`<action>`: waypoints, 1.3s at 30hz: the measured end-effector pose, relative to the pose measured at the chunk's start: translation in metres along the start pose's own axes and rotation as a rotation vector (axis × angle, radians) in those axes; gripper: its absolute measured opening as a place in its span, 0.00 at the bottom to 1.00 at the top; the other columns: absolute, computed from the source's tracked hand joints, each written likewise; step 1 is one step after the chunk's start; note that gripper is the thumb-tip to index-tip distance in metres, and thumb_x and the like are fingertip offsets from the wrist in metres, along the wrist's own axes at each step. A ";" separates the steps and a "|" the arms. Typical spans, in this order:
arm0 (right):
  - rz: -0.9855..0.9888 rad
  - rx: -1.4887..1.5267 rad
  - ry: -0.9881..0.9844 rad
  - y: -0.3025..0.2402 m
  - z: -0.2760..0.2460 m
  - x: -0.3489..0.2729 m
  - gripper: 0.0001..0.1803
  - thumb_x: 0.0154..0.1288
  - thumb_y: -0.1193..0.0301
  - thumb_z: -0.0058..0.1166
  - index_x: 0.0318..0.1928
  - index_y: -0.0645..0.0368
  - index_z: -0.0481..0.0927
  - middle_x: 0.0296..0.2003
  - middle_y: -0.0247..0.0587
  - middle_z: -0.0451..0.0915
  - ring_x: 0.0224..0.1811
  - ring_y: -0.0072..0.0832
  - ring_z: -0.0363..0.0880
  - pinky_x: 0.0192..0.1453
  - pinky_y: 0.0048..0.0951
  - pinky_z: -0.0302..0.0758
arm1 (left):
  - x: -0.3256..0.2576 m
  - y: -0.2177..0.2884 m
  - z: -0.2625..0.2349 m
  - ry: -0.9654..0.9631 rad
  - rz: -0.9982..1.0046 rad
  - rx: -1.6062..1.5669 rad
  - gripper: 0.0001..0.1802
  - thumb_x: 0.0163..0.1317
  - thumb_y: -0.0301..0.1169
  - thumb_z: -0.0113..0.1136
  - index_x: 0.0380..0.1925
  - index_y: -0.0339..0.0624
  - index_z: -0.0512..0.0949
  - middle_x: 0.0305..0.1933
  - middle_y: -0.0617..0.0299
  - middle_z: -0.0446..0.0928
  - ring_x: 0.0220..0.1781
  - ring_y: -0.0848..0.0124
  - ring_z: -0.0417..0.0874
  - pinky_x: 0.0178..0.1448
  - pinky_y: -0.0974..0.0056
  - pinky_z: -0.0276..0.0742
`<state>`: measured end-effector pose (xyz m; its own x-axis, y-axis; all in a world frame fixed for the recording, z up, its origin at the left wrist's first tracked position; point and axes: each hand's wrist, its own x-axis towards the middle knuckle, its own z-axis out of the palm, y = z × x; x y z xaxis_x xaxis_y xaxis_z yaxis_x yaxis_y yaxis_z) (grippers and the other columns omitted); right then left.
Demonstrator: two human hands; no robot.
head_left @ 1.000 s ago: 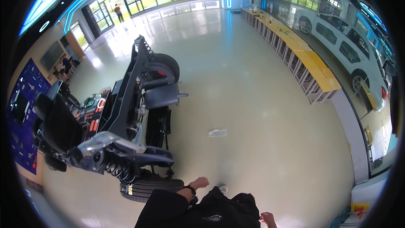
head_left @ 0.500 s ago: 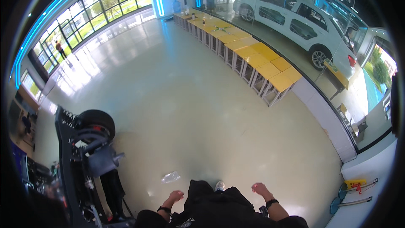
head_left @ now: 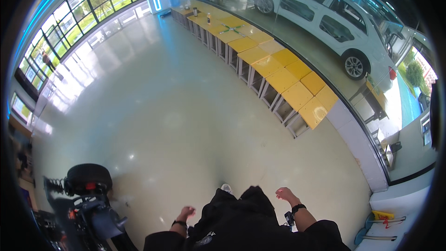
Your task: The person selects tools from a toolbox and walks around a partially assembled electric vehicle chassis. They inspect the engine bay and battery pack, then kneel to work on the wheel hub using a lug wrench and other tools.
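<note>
My left hand (head_left: 186,213), a dark band at its wrist, hangs low beside my black clothing, fingers loosely bent and apart with nothing seen in them. On the other side my right hand (head_left: 285,195) is held out over the floor, its fingers half curled, also with nothing seen in them. A dark wristband (head_left: 298,208) is on that wrist, and a small dark device (head_left: 289,218) shows beside the forearm. Neither hand touches anything. One light shoe (head_left: 226,188) shows ahead of my dark trousers.
A black wheeled vehicle chassis (head_left: 89,180) stands at lower left. Yellow-topped stools (head_left: 283,80) line the glass wall, with a white car (head_left: 325,23) behind it. Blue-headed long-handled tools (head_left: 371,238) and a yellow sign (head_left: 383,215) lie at lower right. A person (head_left: 48,61) stands by the far windows.
I have moved forward: the stools are nearer, the chassis has slid down and left, and the clear plastic piece on the floor has left view. Both hands have shifted slightly; nothing was taken.
</note>
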<state>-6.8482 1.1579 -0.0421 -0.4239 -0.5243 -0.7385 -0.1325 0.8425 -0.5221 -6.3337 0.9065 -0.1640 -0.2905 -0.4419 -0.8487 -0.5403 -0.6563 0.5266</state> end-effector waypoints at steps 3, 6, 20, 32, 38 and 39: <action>0.112 0.136 0.094 -0.033 -0.044 0.034 0.13 0.57 0.64 0.49 0.35 0.61 0.78 0.27 0.39 0.80 0.28 0.25 0.79 0.31 0.26 0.75 | 0.071 0.222 0.037 -0.035 0.718 1.081 0.10 0.53 0.34 0.49 0.25 0.41 0.77 0.27 0.54 0.78 0.31 0.57 0.79 0.37 0.58 0.74; 0.161 0.158 0.060 -0.065 -0.079 0.093 0.13 0.57 0.63 0.49 0.37 0.60 0.78 0.28 0.39 0.81 0.29 0.25 0.80 0.31 0.26 0.75 | 0.093 0.422 0.069 -0.058 0.685 0.667 0.12 0.56 0.36 0.51 0.30 0.40 0.78 0.26 0.54 0.78 0.31 0.62 0.80 0.37 0.61 0.74; -0.124 -0.252 -0.006 -0.443 -0.320 0.503 0.09 0.53 0.68 0.49 0.26 0.58 0.79 0.19 0.38 0.78 0.22 0.25 0.77 0.27 0.27 0.72 | 0.272 0.565 -0.005 0.169 -0.077 0.203 0.09 0.55 0.34 0.54 0.30 0.40 0.78 0.23 0.62 0.77 0.24 0.73 0.78 0.28 0.66 0.73; -0.463 -0.498 0.128 -0.843 -0.405 0.788 0.12 0.54 0.66 0.46 0.30 0.59 0.79 0.29 0.52 0.79 0.35 0.46 0.78 0.40 0.41 0.73 | 0.536 0.929 -0.109 0.196 0.129 0.357 0.09 0.55 0.32 0.51 0.26 0.40 0.77 0.20 0.64 0.76 0.26 0.73 0.77 0.31 0.68 0.72; -0.311 -0.620 0.044 -0.964 -0.468 0.948 0.12 0.53 0.65 0.48 0.35 0.58 0.79 0.32 0.51 0.79 0.36 0.47 0.78 0.41 0.41 0.73 | 0.550 1.244 -0.110 0.233 0.532 0.123 0.10 0.59 0.31 0.48 0.34 0.37 0.75 0.25 0.62 0.76 0.29 0.75 0.75 0.36 0.69 0.71; -0.218 -0.593 0.071 -0.955 -0.480 0.979 0.14 0.52 0.65 0.49 0.36 0.59 0.78 0.32 0.52 0.79 0.37 0.46 0.78 0.41 0.41 0.73 | 0.551 1.276 -0.101 0.244 0.494 0.093 0.10 0.59 0.31 0.49 0.34 0.36 0.75 0.25 0.63 0.76 0.29 0.75 0.74 0.36 0.69 0.70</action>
<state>-7.5665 -0.1008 -0.0615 -0.3865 -0.6995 -0.6011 -0.6880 0.6528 -0.3172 -7.1037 -0.2363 0.0455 -0.3416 -0.8194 -0.4602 -0.4567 -0.2833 0.8433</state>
